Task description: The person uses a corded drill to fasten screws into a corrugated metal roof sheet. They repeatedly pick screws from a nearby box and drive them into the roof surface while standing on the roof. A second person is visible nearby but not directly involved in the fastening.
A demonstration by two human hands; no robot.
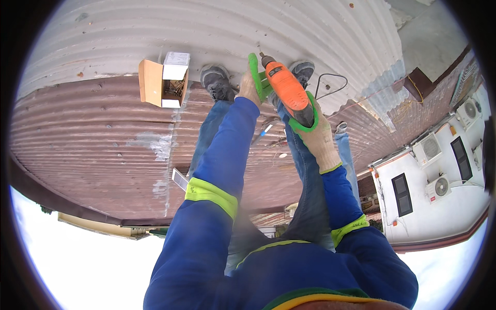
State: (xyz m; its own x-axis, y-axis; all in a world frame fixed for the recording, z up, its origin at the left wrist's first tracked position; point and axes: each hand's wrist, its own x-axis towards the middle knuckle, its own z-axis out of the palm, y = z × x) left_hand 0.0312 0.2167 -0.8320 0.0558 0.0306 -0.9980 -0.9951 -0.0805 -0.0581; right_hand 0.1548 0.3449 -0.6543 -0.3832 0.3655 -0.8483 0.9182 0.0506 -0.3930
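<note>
An orange power drill [288, 89] with a dark chuck points away from me over the corrugated metal roof. My right hand [313, 126], in a cream glove with green coating, is closed round the drill's dark rear end. On the drill's left side, near its front, is my left hand [253, 85] in a matching glove. One green fingertip sticks up beside the chuck, and the other fingers bend against the drill, partly hidden by it. The bit's tip is close to the grey roof sheet [227, 31]; I cannot tell whether they touch.
An opened cardboard box [151, 82] of screw-like metal pieces stands left of my shoes. Between my legs lies a blue-handled tool [265, 130]. A thin black loop [336, 76] lies right. Behind my right arm shows another person's jeans leg [345, 155]. A white building [413, 181] with air-conditioner units stands right.
</note>
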